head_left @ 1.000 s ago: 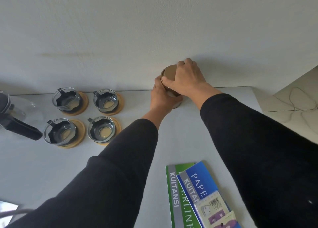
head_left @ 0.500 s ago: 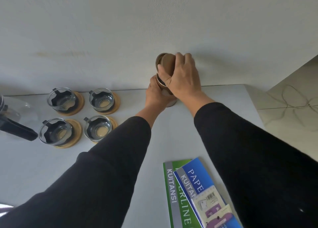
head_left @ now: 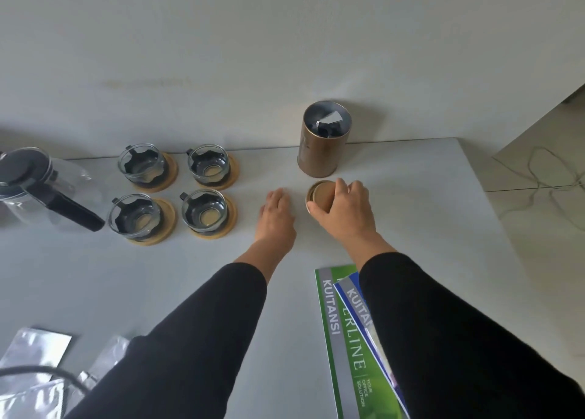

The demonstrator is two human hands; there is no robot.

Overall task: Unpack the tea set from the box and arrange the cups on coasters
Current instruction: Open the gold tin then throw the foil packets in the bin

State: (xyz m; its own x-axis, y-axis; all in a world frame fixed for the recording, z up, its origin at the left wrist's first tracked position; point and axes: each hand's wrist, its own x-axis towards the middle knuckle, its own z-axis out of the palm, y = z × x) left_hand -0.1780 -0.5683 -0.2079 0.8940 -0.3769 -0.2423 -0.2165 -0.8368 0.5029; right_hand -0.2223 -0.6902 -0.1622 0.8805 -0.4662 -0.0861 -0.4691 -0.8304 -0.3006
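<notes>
The right hand point(head_left: 343, 214) has its grip curled round the round brown lid point(head_left: 322, 194), just in front of the upright, open brown cylindrical tin point(head_left: 323, 148); the left hand point(head_left: 276, 211) lies flat and slack on the grey worktop point(head_left: 411, 228) beside it.

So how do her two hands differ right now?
The right hand curls its fingers round the tin's brown lid, low over the grey table; the left hand holds nothing, with fingers straight. The right hand is in front of the open tin, the left nearer the cups. Both wear black sleeves.
</notes>
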